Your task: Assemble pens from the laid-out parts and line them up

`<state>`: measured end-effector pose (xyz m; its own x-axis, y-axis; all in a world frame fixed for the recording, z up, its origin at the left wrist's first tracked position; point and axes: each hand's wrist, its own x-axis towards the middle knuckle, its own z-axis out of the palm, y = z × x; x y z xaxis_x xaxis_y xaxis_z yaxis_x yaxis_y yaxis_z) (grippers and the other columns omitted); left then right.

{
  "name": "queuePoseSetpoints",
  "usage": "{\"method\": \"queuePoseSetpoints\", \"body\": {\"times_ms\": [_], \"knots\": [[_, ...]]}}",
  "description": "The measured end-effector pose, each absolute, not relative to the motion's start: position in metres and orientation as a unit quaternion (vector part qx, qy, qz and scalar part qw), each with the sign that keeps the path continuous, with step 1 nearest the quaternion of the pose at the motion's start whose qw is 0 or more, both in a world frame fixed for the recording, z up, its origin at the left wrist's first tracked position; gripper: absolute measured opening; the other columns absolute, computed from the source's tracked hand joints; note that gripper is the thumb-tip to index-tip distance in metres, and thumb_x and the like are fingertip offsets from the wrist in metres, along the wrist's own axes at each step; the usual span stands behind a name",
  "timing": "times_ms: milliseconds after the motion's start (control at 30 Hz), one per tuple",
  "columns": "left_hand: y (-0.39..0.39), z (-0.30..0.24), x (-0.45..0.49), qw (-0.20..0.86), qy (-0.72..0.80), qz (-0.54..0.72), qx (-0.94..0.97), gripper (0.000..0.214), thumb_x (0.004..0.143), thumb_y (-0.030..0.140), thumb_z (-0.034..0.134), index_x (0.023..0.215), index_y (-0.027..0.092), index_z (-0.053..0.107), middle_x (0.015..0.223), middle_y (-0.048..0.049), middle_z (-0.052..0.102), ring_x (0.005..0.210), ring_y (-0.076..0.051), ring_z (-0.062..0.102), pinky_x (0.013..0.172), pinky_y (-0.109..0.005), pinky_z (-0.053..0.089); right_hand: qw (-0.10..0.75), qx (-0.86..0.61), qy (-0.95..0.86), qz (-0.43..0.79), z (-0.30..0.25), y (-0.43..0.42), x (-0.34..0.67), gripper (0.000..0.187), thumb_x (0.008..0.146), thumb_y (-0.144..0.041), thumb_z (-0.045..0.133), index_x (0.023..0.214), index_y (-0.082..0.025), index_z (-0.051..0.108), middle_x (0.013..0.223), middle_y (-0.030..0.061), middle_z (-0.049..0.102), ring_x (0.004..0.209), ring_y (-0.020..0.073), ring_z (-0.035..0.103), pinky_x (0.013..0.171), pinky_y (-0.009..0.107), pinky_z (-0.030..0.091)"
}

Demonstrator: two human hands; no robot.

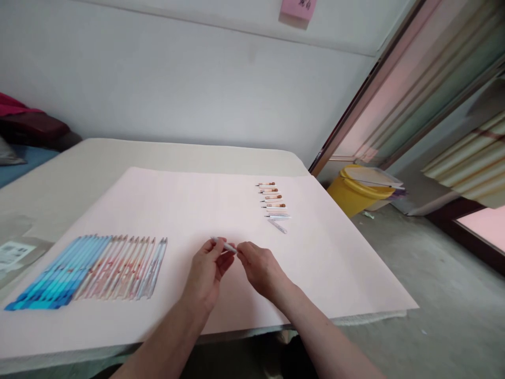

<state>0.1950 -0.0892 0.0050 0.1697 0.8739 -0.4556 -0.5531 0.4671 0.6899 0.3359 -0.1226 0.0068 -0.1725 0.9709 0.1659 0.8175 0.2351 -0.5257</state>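
My left hand [207,271] and my right hand [258,268] meet above the pink sheet [197,205], both pinched on one thin grey pen [224,245] that lies between their fingertips. A row of several pens [90,271], blue ones at the left and pale pink and grey ones at the right, lies on the sheet to the left of my hands. A short column of several small pen caps [272,201] lies further back to the right, with one grey cap [277,226] loose and slanted at its near end.
The sheet covers a beige table [79,163] against a white wall. A yellow bucket [351,192] with a lid stands on the floor at the right. A folded paper [11,252] lies at the table's left edge. The near table edge runs just before my forearms.
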Motion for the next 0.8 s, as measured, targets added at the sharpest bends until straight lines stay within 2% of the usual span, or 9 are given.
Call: {"method": "queuePoseSetpoints", "body": {"times_ms": [267, 467, 667, 800], "knots": [[-0.098, 0.002, 0.201, 0.755, 0.416, 0.462, 0.210, 0.017, 0.074, 0.029, 0.067, 0.082, 0.016, 0.059, 0.086, -0.0069, 0.066, 0.079, -0.016, 0.064, 0.070, -0.027, 0.050, 0.355, -0.613, -0.615, 0.347, 0.009, -0.120, 0.335, 0.004, 0.084, -0.020, 0.044, 0.082, -0.022, 0.046, 0.062, -0.0041, 0.056, 0.051, 0.0106, 0.053, 0.048, 0.020, 0.038], [-0.097, 0.003, 0.199, 0.757, 0.418, 0.454, 0.213, 0.017, 0.075, 0.029, 0.065, 0.084, 0.016, 0.058, 0.089, -0.0077, 0.066, 0.081, -0.016, 0.064, 0.070, -0.026, 0.049, 0.418, -0.588, -0.526, 0.451, 0.011, -0.117, 0.334, 0.006, 0.079, -0.023, 0.051, 0.077, -0.022, 0.045, 0.051, -0.0067, 0.051, 0.044, 0.0107, 0.050, 0.042, 0.020, 0.040], [-0.099, 0.006, 0.202, 0.754, 0.418, 0.457, 0.219, 0.020, 0.073, 0.030, 0.066, 0.084, 0.017, 0.056, 0.086, -0.0070, 0.067, 0.078, -0.017, 0.065, 0.071, -0.029, 0.050, 0.454, -0.604, -0.490, 0.435, 0.003, -0.115, 0.327, 0.009, 0.080, -0.026, 0.050, 0.074, -0.021, 0.045, 0.053, -0.0052, 0.052, 0.046, 0.0108, 0.048, 0.045, 0.022, 0.038], [-0.099, 0.004, 0.202, 0.739, 0.421, 0.470, 0.234, 0.019, 0.075, 0.033, 0.064, 0.083, 0.018, 0.055, 0.086, -0.0063, 0.067, 0.079, -0.017, 0.065, 0.074, -0.030, 0.050, 0.481, -0.638, -0.483, 0.358, -0.011, -0.114, 0.314, 0.004, 0.080, -0.024, 0.048, 0.081, -0.021, 0.045, 0.070, -0.0009, 0.054, 0.063, 0.0137, 0.053, 0.059, 0.026, 0.044]]}}
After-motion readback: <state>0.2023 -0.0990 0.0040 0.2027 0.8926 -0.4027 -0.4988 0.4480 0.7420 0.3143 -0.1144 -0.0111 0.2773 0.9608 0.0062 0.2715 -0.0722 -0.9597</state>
